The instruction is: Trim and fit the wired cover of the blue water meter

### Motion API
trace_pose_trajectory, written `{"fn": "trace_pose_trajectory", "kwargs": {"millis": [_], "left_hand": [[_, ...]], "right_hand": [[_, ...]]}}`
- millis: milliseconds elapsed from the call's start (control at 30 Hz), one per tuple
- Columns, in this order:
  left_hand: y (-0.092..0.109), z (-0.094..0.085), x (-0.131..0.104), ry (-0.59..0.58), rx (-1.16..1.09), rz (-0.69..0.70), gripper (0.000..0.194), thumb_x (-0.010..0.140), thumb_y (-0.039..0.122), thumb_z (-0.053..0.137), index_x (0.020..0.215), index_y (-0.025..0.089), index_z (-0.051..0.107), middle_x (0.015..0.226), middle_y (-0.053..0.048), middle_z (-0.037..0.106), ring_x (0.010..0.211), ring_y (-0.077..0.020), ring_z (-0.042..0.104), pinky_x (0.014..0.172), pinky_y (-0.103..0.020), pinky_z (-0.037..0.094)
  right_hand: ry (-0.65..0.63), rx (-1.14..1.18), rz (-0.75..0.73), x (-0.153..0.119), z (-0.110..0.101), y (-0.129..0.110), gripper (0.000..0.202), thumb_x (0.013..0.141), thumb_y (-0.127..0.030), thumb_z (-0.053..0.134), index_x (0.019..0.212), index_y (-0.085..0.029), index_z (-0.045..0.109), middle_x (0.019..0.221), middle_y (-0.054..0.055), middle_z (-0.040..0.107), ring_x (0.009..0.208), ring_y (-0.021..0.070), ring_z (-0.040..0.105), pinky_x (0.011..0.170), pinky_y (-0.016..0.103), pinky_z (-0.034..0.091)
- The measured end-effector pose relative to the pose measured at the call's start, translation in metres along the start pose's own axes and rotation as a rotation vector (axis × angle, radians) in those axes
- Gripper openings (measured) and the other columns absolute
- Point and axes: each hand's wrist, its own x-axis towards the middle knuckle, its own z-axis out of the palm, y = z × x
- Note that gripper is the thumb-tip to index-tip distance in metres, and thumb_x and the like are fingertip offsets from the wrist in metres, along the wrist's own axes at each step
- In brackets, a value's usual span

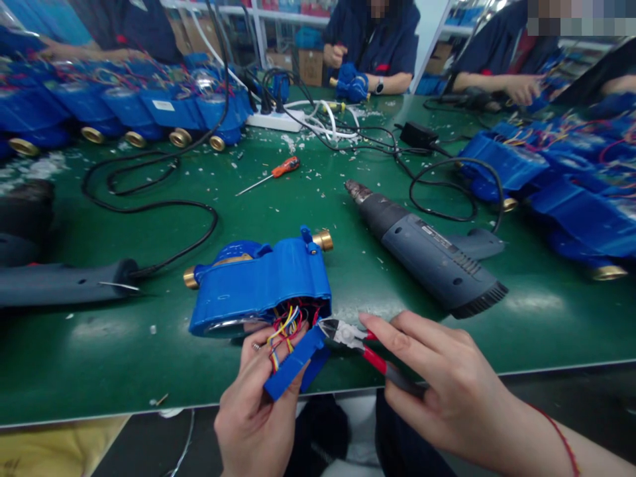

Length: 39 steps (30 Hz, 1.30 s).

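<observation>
Head view: on the worktop (308,205) lies your blue housing (263,281). Your left fingers (247,354) pinch a blue strip (295,364) beside wires (284,326); your right fingers (397,336) hold cutters (346,333). Apparently trimming: keep wires clear.

My left hand (263,405) and right hand (450,381) are bare, as is my right forearm (534,424). A thin red cord bracelet (560,434) circles my right wrist. Dark, nearly black fabric clothing (407,440) shows at my lap, its details too dim to tell.
</observation>
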Motion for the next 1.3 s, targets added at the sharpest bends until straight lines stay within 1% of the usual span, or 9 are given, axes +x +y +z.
{"fn": "trace_pose_trajectory", "kwargs": {"millis": [200,467,600,700,767,867,1000,1100,1300], "left_hand": [[0.0,-0.002,0.001,-0.005,0.064,0.012,0.044,0.082,0.004,0.07,0.12,0.026,0.071,0.103,-0.003,0.077,0.099,-0.0241,0.069,0.089,-0.037,0.06],[0.001,0.0,0.003,-0.009,0.024,0.067,0.056,0.083,-0.001,0.067,0.128,0.032,0.065,0.107,0.001,0.075,0.098,-0.0194,0.067,0.091,-0.033,0.058],[0.001,-0.001,0.004,-0.047,0.036,0.051,0.051,0.084,0.002,0.069,0.127,0.029,0.067,0.112,0.002,0.074,0.102,-0.0171,0.064,0.093,-0.028,0.055],[0.002,-0.002,0.005,-0.051,0.034,0.012,0.053,0.085,0.005,0.069,0.129,0.034,0.064,0.109,0.005,0.074,0.101,-0.0149,0.064,0.091,-0.024,0.056],[0.003,-0.001,0.005,-0.044,0.016,-0.016,0.052,0.086,0.007,0.069,0.129,0.037,0.064,0.107,0.005,0.074,0.101,-0.0144,0.065,0.09,-0.023,0.056],[0.003,0.0,0.005,-0.039,-0.015,-0.055,0.045,0.087,0.009,0.07,0.123,0.035,0.069,0.108,0.004,0.075,0.102,-0.0157,0.065,0.089,-0.024,0.057],[0.003,-0.001,0.005,-0.053,-0.05,-0.089,0.043,0.087,0.008,0.068,0.122,0.034,0.069,0.11,0.002,0.074,0.106,-0.0172,0.065,0.089,-0.025,0.057],[0.005,-0.002,0.007,-0.073,-0.051,-0.086,0.044,0.088,0.008,0.067,0.122,0.035,0.069,0.109,0.002,0.074,0.105,-0.0166,0.066,0.089,-0.025,0.058],[0.006,-0.002,0.007,-0.065,-0.047,-0.07,0.045,0.088,0.008,0.067,0.123,0.037,0.068,0.109,0.003,0.074,0.104,-0.0158,0.065,0.089,-0.024,0.057]], "right_hand": [[0.058,0.067,0.007,-0.001,0.006,-0.002,0.05,0.08,-0.01,0.048,0.129,-0.012,0.057,0.084,0.005,0.062,0.069,0.0164,0.062,0.06,0.028,0.053],[0.124,0.143,-0.003,0.0,0.011,-0.005,0.051,0.078,-0.008,0.048,0.128,-0.013,0.056,0.081,0.004,0.063,0.066,0.0147,0.063,0.058,0.025,0.055],[0.314,0.143,0.116,-0.006,-0.002,-0.01,0.056,0.082,-0.007,0.053,0.135,-0.024,0.054,0.097,0.005,0.068,0.083,0.0189,0.069,0.071,0.028,0.061],[0.476,0.116,0.265,-0.012,-0.014,-0.012,0.056,0.087,-0.01,0.057,0.138,-0.032,0.053,0.118,0.005,0.067,0.105,0.0246,0.066,0.083,0.033,0.061],[0.439,0.169,0.294,-0.014,-0.018,-0.011,0.055,0.089,-0.012,0.056,0.139,-0.033,0.051,0.122,0.004,0.065,0.108,0.024,0.065,0.079,0.03,0.062],[0.243,0.213,0.24,-0.011,-0.016,-0.008,0.053,0.088,-0.01,0.05,0.138,-0.03,0.048,0.119,0.006,0.064,0.105,0.0211,0.065,0.076,0.027,0.061],[0.027,-0.004,0.11,-0.006,-0.009,-0.003,0.055,0.081,-0.009,0.051,0.135,-0.018,0.048,0.119,0.012,0.06,0.104,0.0252,0.059,0.087,0.041,0.056],[-0.022,-0.112,0.016,-0.003,-0.007,0.0,0.055,0.08,-0.009,0.051,0.134,-0.013,0.05,0.114,0.014,0.061,0.098,0.0273,0.057,0.081,0.045,0.053],[-0.04,-0.201,-0.082,0.009,-0.013,0.003,0.051,0.08,-0.009,0.05,0.129,-0.011,0.058,0.107,0.014,0.065,0.09,0.0272,0.058,0.073,0.043,0.051]]}}
